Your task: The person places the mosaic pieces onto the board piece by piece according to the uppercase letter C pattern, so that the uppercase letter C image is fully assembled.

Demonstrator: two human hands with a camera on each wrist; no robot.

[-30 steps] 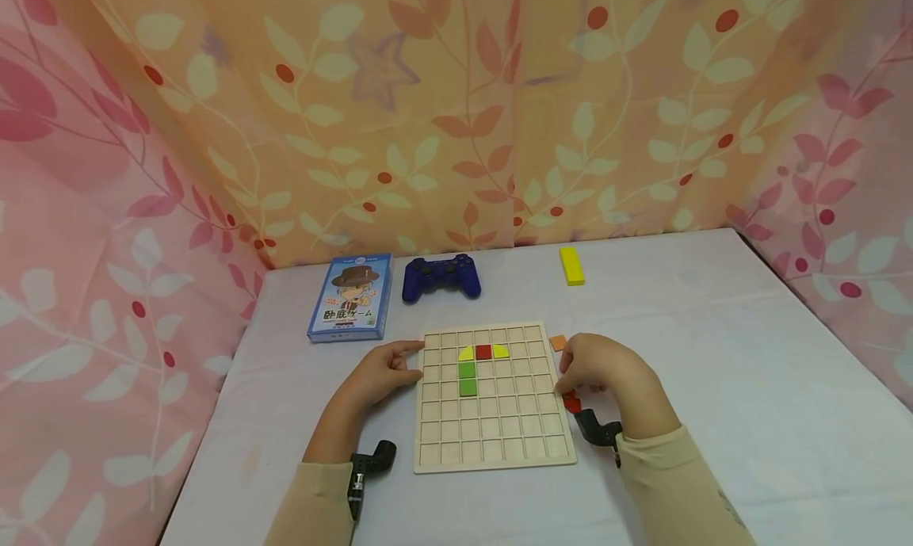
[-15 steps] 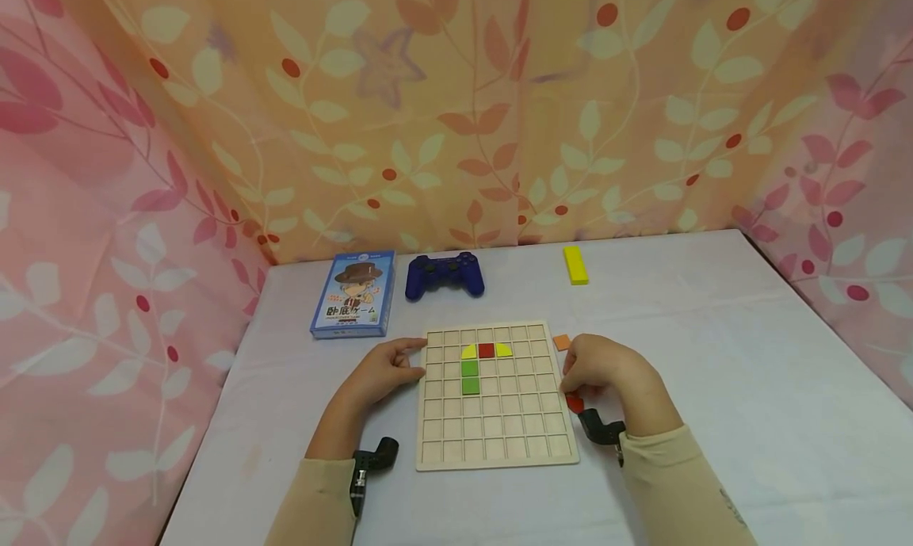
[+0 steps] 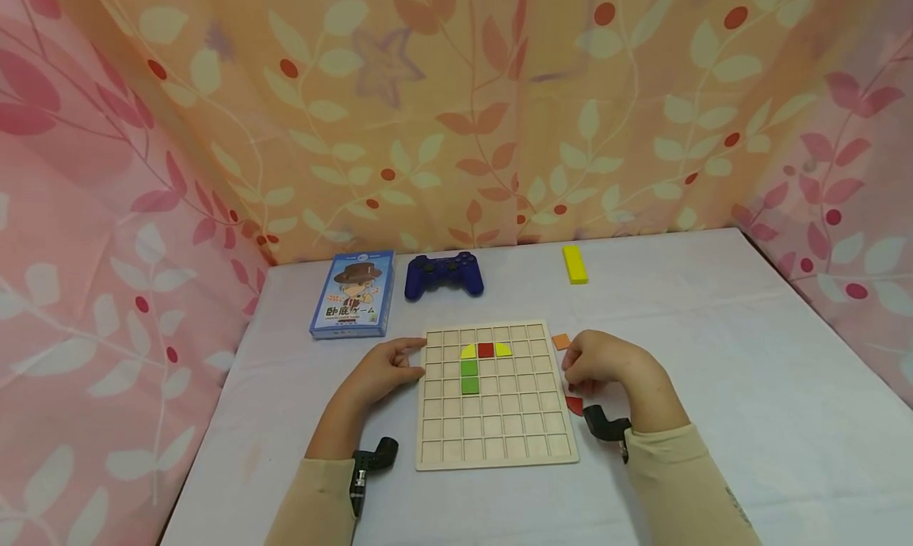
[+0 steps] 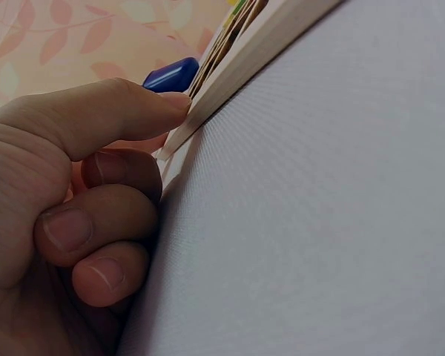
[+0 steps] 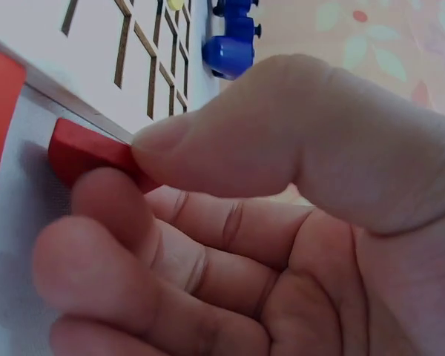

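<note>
A square wooden grid board (image 3: 499,407) lies flat in the middle. It bears two yellow quarter-round tiles (image 3: 503,349), a red square tile (image 3: 486,350) and two green square tiles (image 3: 470,385). My left hand (image 3: 381,373) touches the board's left edge with index finger and thumb, the other fingers curled under. To the right of the board, my right hand (image 3: 606,365) pinches a red tile (image 5: 93,152) with a curved side between thumb and finger, close beside the board's edge. Another red tile (image 3: 574,405) lies just below this hand; an orange tile (image 3: 562,341) lies above it.
At the back left stand a blue boxed card game (image 3: 354,294) and a dark blue game controller (image 3: 444,276). A yellow block (image 3: 574,265) lies at the back right. Patterned curtains (image 3: 456,118) hang along the table's back and sides.
My right hand has shifted slightly right; of the red tiles by it, one is now in its pinch and the other shows more fully. The left hand keeps its place at the board.
</note>
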